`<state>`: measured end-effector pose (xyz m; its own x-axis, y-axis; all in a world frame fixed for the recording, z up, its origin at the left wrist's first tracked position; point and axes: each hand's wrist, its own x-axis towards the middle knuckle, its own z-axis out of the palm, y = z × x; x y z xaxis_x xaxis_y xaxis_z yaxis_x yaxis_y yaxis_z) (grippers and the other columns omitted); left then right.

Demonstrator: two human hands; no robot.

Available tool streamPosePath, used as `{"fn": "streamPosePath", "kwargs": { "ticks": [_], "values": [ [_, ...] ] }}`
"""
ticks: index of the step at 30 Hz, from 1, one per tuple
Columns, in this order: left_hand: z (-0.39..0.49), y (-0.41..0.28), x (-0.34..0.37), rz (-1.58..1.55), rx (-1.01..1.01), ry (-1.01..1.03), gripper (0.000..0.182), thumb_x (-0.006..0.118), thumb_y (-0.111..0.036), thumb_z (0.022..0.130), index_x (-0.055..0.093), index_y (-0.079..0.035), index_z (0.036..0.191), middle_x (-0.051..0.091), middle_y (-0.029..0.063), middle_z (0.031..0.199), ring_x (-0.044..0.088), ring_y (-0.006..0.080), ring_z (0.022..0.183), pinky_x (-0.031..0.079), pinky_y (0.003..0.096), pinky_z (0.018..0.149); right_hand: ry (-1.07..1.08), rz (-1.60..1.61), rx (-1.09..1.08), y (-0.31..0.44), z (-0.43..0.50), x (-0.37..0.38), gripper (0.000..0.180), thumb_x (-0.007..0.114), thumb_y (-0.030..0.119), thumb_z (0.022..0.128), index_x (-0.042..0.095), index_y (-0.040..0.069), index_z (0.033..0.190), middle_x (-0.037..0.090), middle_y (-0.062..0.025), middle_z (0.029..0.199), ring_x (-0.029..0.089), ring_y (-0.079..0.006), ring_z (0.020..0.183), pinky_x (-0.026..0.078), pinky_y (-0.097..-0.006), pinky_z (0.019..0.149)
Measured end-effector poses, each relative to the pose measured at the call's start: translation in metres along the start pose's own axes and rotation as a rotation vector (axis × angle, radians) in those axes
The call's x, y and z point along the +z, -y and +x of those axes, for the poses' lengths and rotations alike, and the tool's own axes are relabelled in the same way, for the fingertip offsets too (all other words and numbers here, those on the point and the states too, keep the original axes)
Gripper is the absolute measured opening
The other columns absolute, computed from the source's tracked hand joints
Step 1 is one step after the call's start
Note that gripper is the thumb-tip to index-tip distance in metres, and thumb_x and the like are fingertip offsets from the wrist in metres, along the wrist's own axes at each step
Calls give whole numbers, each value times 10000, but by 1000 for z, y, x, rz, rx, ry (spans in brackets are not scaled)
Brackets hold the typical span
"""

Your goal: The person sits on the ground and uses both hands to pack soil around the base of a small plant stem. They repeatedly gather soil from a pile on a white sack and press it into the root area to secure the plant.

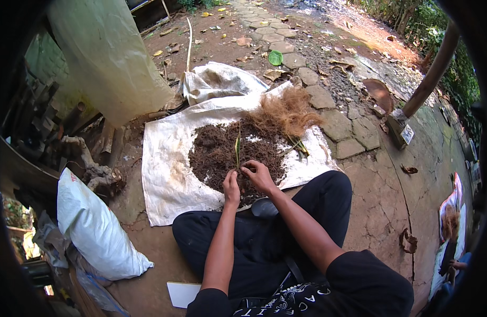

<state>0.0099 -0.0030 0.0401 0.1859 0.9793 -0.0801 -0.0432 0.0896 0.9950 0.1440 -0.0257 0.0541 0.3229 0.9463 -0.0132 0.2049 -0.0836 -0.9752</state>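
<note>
A slim upright plant, green with yellow edges like a snake plant, stands over the dark potting mix. Fingertips of my left hand pinch it low down from the left. From the right, my right hand has thumb and forefinger closed at the same base, whose lower end the fingers hide. Under the mix lies a spread white woven sack. A tuft of brown plant fibre rests on the sack's far right, with several more yellow-edged leaves just below it.
A full white sack leans at the left beside a gnarled piece of wood. A wooden post on a concrete footing rises at the right. Beyond the sheet runs a stone path. Another person's hand shows at the far right.
</note>
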Motion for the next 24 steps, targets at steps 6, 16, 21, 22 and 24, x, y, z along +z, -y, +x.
{"fn": "streamPosePath", "kwargs": {
  "ticks": [6, 16, 21, 22, 24],
  "values": [
    [5, 9, -1, 98, 62, 3, 380, 444, -299, 1031, 603, 16, 1171, 632, 59, 989, 600, 146, 890, 493, 286, 758, 17, -69, 1, -2, 1, -2, 332, 700, 288, 880, 684, 2, 1049, 683, -185, 1045, 661, -296, 912, 506, -377, 815],
    [14, 29, -7, 40, 32, 8, 361, 447, -265, 1025, 622, 30, 1136, 663, 111, 1050, 598, 188, 992, 454, 319, 889, 36, -68, -38, 15, -4, -4, 320, 702, 286, 877, 701, 1, 1023, 715, -160, 911, 685, -222, 785, 523, -342, 732],
    [7, 20, -1, 179, 95, -13, 335, 454, -231, 1005, 629, 33, 1116, 678, 140, 988, 626, 213, 935, 470, 339, 857, 86, 110, 244, 10, -3, -4, 298, 732, 250, 848, 713, -13, 988, 721, -122, 819, 672, -157, 731, 526, -312, 680],
    [6, 17, 0, 209, 136, -13, 336, 451, -232, 1007, 628, 34, 1112, 677, 150, 986, 631, 231, 928, 473, 349, 846, 66, 129, 221, 6, -2, -4, 300, 736, 245, 840, 713, -18, 983, 722, -118, 819, 672, -155, 732, 527, -313, 678],
    [2, 13, 2, 273, 156, -22, 337, 445, -234, 1012, 625, 35, 1105, 675, 171, 982, 641, 268, 916, 480, 370, 824, 29, 170, 236, -4, -2, 0, 303, 743, 235, 825, 713, -29, 972, 723, -109, 818, 673, -153, 734, 530, -316, 674]
  ]
}}
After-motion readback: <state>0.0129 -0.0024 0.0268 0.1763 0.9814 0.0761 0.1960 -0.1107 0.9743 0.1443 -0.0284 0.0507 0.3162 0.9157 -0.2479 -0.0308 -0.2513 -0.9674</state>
